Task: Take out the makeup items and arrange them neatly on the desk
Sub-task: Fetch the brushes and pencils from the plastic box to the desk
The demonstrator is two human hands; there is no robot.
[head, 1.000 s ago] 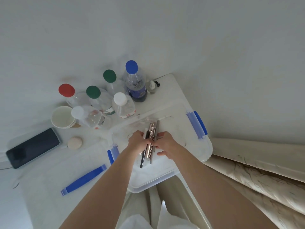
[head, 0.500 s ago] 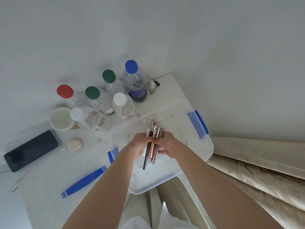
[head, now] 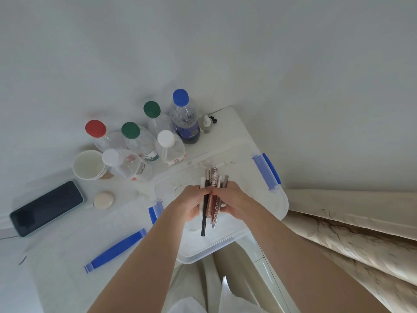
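Observation:
A bundle of slim makeup sticks [head: 213, 195] — black, rose-gold, white and grey pens and tubes — is held lengthwise above the clear plastic storage box [head: 262, 201]. My left hand [head: 191, 203] grips the bundle from the left and my right hand [head: 233, 203] grips it from the right, fingers curled round the sticks. The ends of the sticks jut out past both hands. A few small items [head: 222, 163] lie at the box's far end, too faint to name.
Several capped plastic bottles [head: 144, 141] stand at the back of the white desk, with a paper cup [head: 89, 164], a phone [head: 46, 207] and a round beige compact [head: 103, 200] to the left. A loose blue clip [head: 116, 249] lies near the front. Beige curtain folds hang at the right.
Both hands have lifted the bundle slightly higher over the box and closed tighter round it; the view has shifted a little.

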